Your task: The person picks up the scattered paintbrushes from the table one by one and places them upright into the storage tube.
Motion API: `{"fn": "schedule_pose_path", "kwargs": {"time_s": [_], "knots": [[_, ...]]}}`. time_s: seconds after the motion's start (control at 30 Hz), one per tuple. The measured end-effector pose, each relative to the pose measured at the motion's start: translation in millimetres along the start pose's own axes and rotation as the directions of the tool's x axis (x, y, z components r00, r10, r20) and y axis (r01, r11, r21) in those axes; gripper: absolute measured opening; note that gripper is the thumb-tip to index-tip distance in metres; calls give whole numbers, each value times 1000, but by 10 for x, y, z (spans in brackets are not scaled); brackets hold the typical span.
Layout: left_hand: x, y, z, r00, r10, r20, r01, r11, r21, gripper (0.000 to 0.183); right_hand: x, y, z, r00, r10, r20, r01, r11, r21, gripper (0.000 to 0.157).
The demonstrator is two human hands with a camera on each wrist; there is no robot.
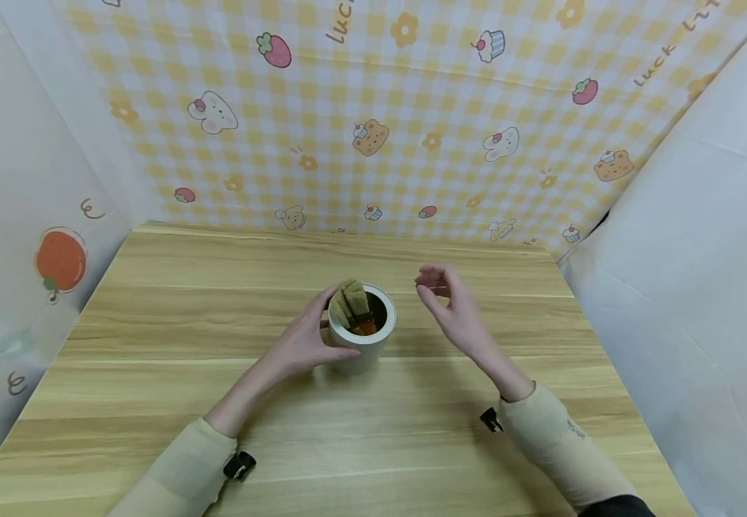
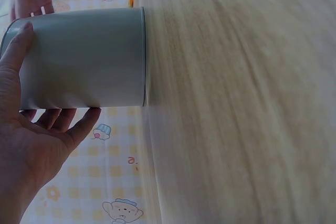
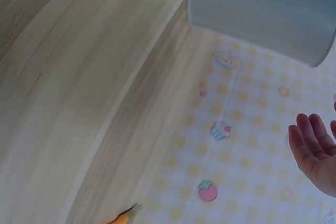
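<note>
A pale grey cylindrical canister (image 1: pixel 356 359) with a white rim stands upright near the middle of the table. My left hand (image 1: pixel 308 337) grips it from the left, thumb on the near side and fingers round the far side; the left wrist view shows this hand (image 2: pixel 37 150) against the canister's wall (image 2: pixel 84 59). Inside, a ribbed olive-beige piece (image 1: pixel 355 298) pokes up to the rim, and something orange-red (image 1: pixel 365 327) lies deeper; their kinds are unclear. To the right of the canister, my right hand (image 1: pixel 453 309) hovers apart from it, fingers loosely bent, holding nothing.
The wood-grain table (image 1: pixel 153 316) meets a yellow checked cloth backdrop (image 1: pixel 347 93) at the back. White sheets hang at the left (image 1: pixel 18 215) and right (image 1: pixel 689 273) sides. An orange object (image 3: pixel 122 219) shows at the right wrist view's bottom edge, its kind unclear.
</note>
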State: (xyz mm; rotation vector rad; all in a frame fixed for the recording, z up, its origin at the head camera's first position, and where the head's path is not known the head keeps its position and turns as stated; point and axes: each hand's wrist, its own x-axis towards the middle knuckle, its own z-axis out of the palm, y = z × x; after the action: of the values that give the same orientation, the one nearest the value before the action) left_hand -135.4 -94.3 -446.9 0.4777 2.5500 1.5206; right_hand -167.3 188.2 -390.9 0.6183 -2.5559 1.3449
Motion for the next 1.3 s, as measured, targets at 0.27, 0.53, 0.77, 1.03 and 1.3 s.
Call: {"fn": "schedule_pose_path", "kwargs": {"time_s": [0.27,0.53,0.77,1.03,1.3], "knots": [[8,-7,7,1000,6,-2,-6,1000,-7,118,85,457,-213,993,112,-29,-113,991,-77,38],[0,-4,-4,1000,12,-6,-12,1000,-11,117,81,875,-403,971,239,10,-233,951,-202,47],[2,-6,-9,1000,20,-6,-20,1000,-3,117,30,1100,-537,940,339,35,-314,902,-297,53],[-3,-1,-15,1000,19,-3,-19,1000,-11,117,-18,1251,-609,906,405,124,-342,872,-351,60],[-8,7,-17,1000,6,-3,-6,1000,15,119,-36,1268,-639,850,486,202,-376,829,-414,62]]}}
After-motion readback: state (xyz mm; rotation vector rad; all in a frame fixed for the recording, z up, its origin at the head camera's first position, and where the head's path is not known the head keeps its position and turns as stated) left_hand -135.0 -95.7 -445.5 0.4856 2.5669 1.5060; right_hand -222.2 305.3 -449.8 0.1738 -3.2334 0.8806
